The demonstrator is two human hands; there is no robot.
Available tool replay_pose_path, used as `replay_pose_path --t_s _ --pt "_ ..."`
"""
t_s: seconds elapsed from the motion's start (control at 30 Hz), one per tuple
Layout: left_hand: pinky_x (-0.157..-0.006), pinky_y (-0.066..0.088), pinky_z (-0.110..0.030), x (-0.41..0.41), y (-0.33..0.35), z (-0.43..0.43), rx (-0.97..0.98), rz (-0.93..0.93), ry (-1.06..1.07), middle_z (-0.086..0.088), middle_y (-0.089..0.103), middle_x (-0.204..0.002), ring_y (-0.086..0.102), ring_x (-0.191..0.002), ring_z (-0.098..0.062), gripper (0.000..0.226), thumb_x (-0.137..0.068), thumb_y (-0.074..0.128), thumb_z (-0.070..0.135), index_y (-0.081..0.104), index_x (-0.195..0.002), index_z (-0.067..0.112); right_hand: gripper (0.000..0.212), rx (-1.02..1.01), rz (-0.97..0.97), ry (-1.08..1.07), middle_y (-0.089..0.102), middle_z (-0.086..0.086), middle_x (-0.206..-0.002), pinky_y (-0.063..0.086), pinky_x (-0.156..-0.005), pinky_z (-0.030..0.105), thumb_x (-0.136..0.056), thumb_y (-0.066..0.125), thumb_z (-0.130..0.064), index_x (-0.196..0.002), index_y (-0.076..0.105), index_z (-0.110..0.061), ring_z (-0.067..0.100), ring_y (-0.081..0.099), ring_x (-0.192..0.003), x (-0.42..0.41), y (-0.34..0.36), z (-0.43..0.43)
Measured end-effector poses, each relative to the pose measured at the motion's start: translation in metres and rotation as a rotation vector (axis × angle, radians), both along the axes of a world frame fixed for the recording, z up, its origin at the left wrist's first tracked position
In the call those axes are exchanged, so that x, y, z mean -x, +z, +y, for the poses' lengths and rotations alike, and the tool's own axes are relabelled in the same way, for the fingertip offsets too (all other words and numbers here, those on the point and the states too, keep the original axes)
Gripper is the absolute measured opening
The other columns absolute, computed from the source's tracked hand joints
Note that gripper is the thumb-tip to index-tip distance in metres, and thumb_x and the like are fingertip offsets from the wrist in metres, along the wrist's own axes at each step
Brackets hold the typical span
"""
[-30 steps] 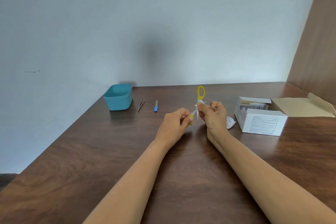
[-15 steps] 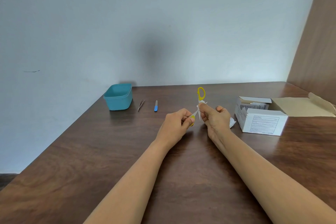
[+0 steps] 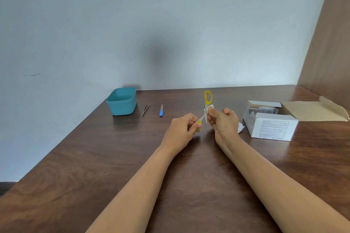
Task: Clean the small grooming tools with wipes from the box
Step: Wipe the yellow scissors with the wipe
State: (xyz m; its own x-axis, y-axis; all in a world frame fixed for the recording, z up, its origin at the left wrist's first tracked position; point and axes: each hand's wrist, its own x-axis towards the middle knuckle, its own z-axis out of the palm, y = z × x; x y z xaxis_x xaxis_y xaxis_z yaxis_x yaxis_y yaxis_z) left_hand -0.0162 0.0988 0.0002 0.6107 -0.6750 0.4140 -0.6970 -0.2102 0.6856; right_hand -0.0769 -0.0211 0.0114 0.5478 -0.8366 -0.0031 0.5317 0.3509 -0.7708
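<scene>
scissors (image 3: 207,98) are mid-wipe above the table (image 3: 94,157): left hand (image 3: 180,131) pinches one yellow handle, right hand (image 3: 223,121) pinches the wipe (image 3: 210,107) near the pivot. tweezers (image 3: 146,109) and nail file (image 3: 161,110) lie by the teal tub (image 3: 122,101), well apart from both hands, so i judge two tools remain.

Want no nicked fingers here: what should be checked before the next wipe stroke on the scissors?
1. Grip on the scissors: the left hand pinches one yellow handle. Ok.
2. Hold on the wipe: the right hand pinches it round the scissors near the pivot. Ok.
3. Right fingers off the blade edges: cannot tell.
4. Cleanliness of the wipe: cannot tell.
5. Supply: the box stands open. Ok.
6. Next tools: tweezers and nail file lie apart on the table. Ok.
</scene>
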Motion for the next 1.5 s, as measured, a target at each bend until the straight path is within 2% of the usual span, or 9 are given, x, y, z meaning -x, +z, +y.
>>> replay_pose_path --t_s 0.17,0.37,0.63,0.8,0.93,1.0,1.13,1.23,1.5 --pt "-0.079 0.055 -0.038 0.000 0.000 0.000 -0.022 -0.016 0.000 0.018 0.067 -0.071 0.059 -0.068 0.001 0.004 -0.090 0.060 0.026 0.064 -0.088 0.026 0.048 -0.127 -0.029 -0.021 0.053 0.010 -0.093 0.052 -0.058 0.020 -0.077 0.072 0.004 -0.083 0.032 -0.022 0.012 0.059 -0.065 0.001 0.000 -0.006" --pt "-0.078 0.055 -0.037 0.000 0.001 0.000 -0.010 -0.015 0.006 0.017 0.067 -0.072 0.058 -0.066 0.002 0.004 -0.091 0.060 0.025 0.064 -0.089 0.027 0.047 -0.073 -0.040 0.035 0.052 0.006 -0.074 0.052 -0.052 0.018 -0.079 0.074 -0.003 -0.079 0.030 -0.021 0.007 0.059 -0.048 0.001 -0.002 -0.011" --pt "-0.078 0.055 -0.037 0.002 0.001 0.001 -0.010 -0.007 0.001 0.015 0.067 -0.073 0.061 -0.068 -0.002 0.005 -0.092 0.060 0.025 0.064 -0.090 0.026 0.040 -0.034 -0.040 0.006 0.060 0.007 -0.071 0.053 -0.057 0.018 -0.084 0.062 0.008 -0.081 0.034 -0.021 0.016 0.059 -0.068 0.002 0.002 -0.009" --pt "-0.075 0.055 -0.038 0.001 0.000 0.002 0.004 -0.023 0.024 0.015 0.066 -0.070 0.056 -0.064 0.000 0.008 -0.092 0.058 0.026 0.063 -0.086 0.026 0.042 0.007 -0.056 -0.079 0.059 0.007 -0.069 0.053 -0.060 0.020 -0.080 0.069 0.006 -0.080 0.035 -0.020 0.017 0.059 -0.068 0.005 0.004 -0.006" --pt "-0.075 0.054 -0.038 0.000 0.000 0.002 0.002 -0.034 0.049 0.012 0.067 -0.072 0.059 -0.068 -0.009 0.008 -0.092 0.057 0.027 0.062 -0.086 0.027 0.040 0.010 -0.093 -0.171 0.059 0.001 -0.062 0.052 -0.055 0.019 -0.078 0.072 0.002 -0.077 0.038 -0.018 0.012 0.063 -0.062 0.006 0.004 -0.008" --pt "-0.074 0.054 -0.038 0.000 0.000 0.002 0.036 -0.027 0.072 0.009 0.068 -0.072 0.060 -0.068 -0.014 0.009 -0.092 0.057 0.027 0.063 -0.086 0.024 0.038 -0.005 -0.073 -0.180 0.061 0.003 -0.069 0.052 -0.055 0.018 -0.079 0.072 0.001 -0.078 0.040 -0.019 0.012 0.065 -0.065 0.006 0.003 -0.009" --pt "-0.075 0.053 -0.039 -0.001 -0.001 0.002 0.109 0.013 0.110 0.008 0.067 -0.068 0.061 -0.067 -0.017 0.010 -0.093 0.056 0.025 0.061 -0.084 0.022 0.034 -0.002 -0.022 -0.005 0.059 0.005 -0.074 0.052 -0.054 0.017 -0.081 0.071 -0.001 -0.076 0.042 -0.018 0.011 0.069 -0.063 0.006 -0.002 -0.007" --pt "-0.076 0.053 -0.041 -0.002 -0.001 0.002 0.131 0.021 0.138 0.009 0.067 -0.067 0.063 -0.068 -0.017 0.011 -0.092 0.056 0.026 0.060 -0.082 0.025 0.030 0.097 0.031 0.136 0.064 0.002 -0.067 0.053 -0.057 0.018 -0.082 0.069 -0.001 -0.077 0.044 -0.016 0.010 0.070 -0.064 0.006 -0.002 -0.002" --pt "-0.075 0.056 -0.039 0.000 0.001 0.002 0.128 0.047 0.124 0.011 0.063 -0.065 0.067 -0.059 -0.004 0.011 -0.093 0.055 0.022 0.060 -0.084 0.022 0.028 0.202 0.082 0.199 0.068 0.003 -0.067 0.054 -0.060 0.020 -0.079 0.072 -0.002 -0.077 0.048 -0.015 0.010 0.067 -0.062 0.008 -0.001 0.001"
